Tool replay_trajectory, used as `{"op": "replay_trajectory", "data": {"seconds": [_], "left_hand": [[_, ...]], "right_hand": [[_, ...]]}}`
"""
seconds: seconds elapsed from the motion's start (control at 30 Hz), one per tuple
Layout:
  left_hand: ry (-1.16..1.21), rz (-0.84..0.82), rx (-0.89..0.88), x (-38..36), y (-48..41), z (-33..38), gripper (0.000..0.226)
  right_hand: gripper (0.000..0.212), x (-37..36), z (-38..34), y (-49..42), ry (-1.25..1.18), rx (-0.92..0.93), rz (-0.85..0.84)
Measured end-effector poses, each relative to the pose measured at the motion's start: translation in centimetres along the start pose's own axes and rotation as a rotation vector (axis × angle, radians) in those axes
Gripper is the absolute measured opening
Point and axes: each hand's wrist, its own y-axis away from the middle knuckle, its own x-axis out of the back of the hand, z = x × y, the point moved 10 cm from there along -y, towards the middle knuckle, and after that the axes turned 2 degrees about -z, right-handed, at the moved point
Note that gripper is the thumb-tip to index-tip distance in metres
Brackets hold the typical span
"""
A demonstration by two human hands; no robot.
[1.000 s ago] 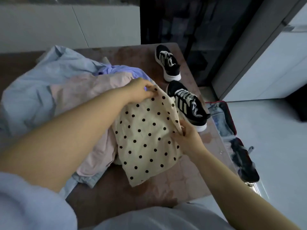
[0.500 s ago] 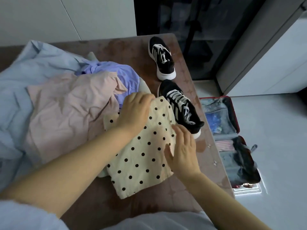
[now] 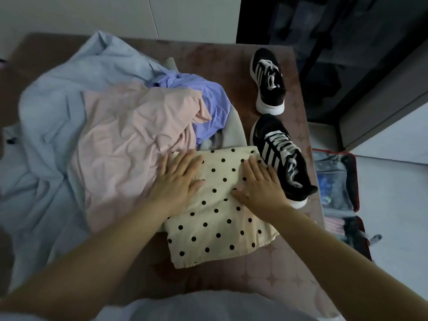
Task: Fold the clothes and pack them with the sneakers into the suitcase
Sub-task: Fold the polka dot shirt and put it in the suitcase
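Two hands, the left hand (image 3: 178, 181) and the right hand (image 3: 261, 184), now lie flat on the dotted cloth (image 3: 217, 230), fingers straight, holding nothing. A moment ago they pinched its edges. Now it sits folded by the bench's (image 3: 231, 59) right edge, touching a sneaker (image 3: 280, 158). One fold looks done. The pile (image 3: 129, 140) still waits. The bench hides part of the suitcase (image 3: 335, 181), and its inside is hard to see.

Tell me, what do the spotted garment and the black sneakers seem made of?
The spotted garment looks like matte woven cotton, cream with black dots: it folds with soft creases. The sneakers seem to have black textile uppers, white laces and white rubbery soles; dim light leaves the weave unclear.
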Motion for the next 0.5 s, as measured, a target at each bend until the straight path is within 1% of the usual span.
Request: {"op": "replay_trajectory", "data": {"seconds": [0.03,0.1,0.13,0.17,0.2,0.27,0.37,0.4,0.5], "left_hand": [[0.047,0.051,0.029,0.9,-0.2,-0.7,0.063],[0.193,0.142,0.106,2.7,-0.7,-2.9,0.061],[0.282,0.127,0.146,3.1,-1.1,-4.1,0.059],[0.354,0.061,0.175,2.9,-1.6,-5.0,0.058],[0.368,0.003,0.182,2.7,-2.2,-5.6,0.056],[0.338,-0.068,0.152,3.0,-3.2,-5.9,0.053],[0.316,-0.162,0.129,3.4,-4.0,-5.8,0.051],[0.299,-0.179,0.12,3.4,-4.0,-5.6,0.051],[0.292,-0.156,0.099,3.7,-3.7,-5.4,0.055]], "right_hand": [[0.087,1.4,-0.2,-0.1,-0.023,-0.002,0.03],[0.086,5.0,-1.0,-1.0,-0.074,0.064,0.132],[0.085,6.3,-1.5,-1.8,-0.084,0.113,0.145],[0.084,6.9,-1.9,-2.8,-0.075,0.162,0.111],[0.084,6.9,-2.3,-4.0,-0.05,0.198,0.047],[0.08,6.2,-3.0,-6.0,0.006,0.245,-0.078],[0.075,4.9,-3.1,-7.4,0.072,0.254,-0.186],[0.073,4.7,-3.1,-7.5,0.088,0.249,-0.209],[0.06,5.0,-3.5,-7.4,0.199,0.244,-0.251]]}}
